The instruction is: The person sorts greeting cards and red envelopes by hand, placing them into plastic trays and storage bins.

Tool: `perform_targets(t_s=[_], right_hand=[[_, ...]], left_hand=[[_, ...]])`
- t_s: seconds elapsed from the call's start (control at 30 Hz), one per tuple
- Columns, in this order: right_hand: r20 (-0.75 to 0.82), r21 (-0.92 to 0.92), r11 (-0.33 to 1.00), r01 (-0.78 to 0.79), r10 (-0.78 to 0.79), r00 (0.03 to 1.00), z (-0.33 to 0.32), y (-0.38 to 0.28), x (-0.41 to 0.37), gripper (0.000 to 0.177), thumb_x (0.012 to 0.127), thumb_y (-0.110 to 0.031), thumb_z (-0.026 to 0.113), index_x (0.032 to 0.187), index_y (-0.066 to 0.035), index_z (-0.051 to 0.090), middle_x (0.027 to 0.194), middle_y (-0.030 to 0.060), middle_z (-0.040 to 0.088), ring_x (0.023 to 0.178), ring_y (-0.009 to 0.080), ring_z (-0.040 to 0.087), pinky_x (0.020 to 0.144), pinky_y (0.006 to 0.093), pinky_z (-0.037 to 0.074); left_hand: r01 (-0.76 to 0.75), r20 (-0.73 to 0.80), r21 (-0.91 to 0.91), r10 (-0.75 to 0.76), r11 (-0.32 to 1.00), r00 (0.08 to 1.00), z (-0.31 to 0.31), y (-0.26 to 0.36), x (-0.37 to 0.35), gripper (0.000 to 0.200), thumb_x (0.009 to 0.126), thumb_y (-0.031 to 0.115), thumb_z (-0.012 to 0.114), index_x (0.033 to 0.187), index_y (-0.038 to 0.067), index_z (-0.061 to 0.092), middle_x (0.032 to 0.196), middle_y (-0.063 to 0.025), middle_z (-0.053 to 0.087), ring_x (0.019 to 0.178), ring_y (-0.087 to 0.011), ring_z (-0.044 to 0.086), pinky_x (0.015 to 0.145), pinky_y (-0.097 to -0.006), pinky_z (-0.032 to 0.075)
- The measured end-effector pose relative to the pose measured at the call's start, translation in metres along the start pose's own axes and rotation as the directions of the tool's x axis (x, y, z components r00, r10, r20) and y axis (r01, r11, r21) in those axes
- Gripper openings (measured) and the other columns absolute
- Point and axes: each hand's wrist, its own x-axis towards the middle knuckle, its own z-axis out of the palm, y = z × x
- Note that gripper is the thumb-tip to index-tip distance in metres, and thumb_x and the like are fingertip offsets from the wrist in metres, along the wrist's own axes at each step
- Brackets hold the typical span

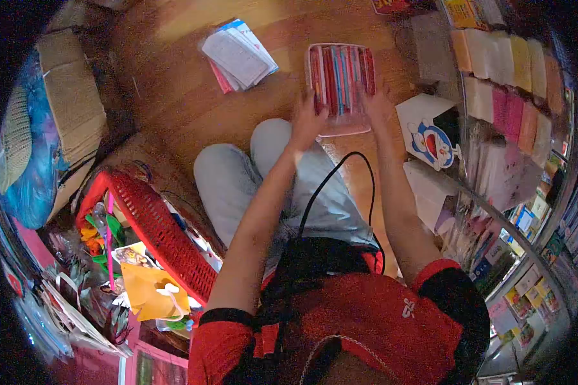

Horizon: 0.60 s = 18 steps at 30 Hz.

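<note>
A pale, see-through plastic container [344,124] sits on the wooden floor in front of my knees. Thin red, pink and blue booklets or cards [339,70] stand on edge inside it, packed in a row. My left hand [310,117] is at its near left corner, fingers along the outer side and thumb towards the inside. Over the right wall lies my right hand [377,106], slightly blurred, its thumb inside and its fingers outside. To the left, a loose stack of papers or booklets [237,58], white, blue and pink, lies on the floor.
A red plastic basket [154,224] with assorted goods stands at my left, near a cardboard box [74,90]. At my right are white boxes, one with a blue cartoon cat [432,142], and shelves of stacked goods [510,102]. A black cable [331,172] loops over my leg.
</note>
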Motion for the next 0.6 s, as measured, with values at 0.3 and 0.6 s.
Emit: perform_targets(t_s=[0.3, 0.6], right_hand=[[0.162, -0.085, 0.993, 0.077, -0.062, 0.985, 0.015, 0.046, 0.036, 0.074, 0.079, -0.059, 0.05, 0.115, 0.005, 0.049, 0.115, 0.0208, 0.054, 0.099, 0.0327, 0.055, 0.081, 0.0386, 0.045], [0.39, 0.206, 0.979, -0.005, -0.077, 0.918, 0.036, 0.101, 0.054, 0.055, 0.09, -0.047, 0.041, 0.096, 0.004, 0.061, 0.081, 0.0173, 0.065, 0.077, 0.0272, 0.062, 0.071, 0.0379, 0.047]], left_hand=[[-0.048, 0.104, 0.132, 0.034, 0.99, 0.994, -0.004, -0.013, 0.011, 0.054, 0.076, 0.026, 0.059, 0.118, -0.006, 0.047, 0.116, -0.0285, 0.046, 0.107, -0.0421, 0.046, 0.092, -0.0412, 0.039], [0.124, 0.387, -0.139, -0.061, 0.982, 0.92, -0.009, -0.026, 0.016, 0.065, 0.065, 0.038, 0.069, 0.117, 0.006, 0.049, 0.107, -0.022, 0.057, 0.1, -0.0368, 0.055, 0.087, -0.0419, 0.042]])
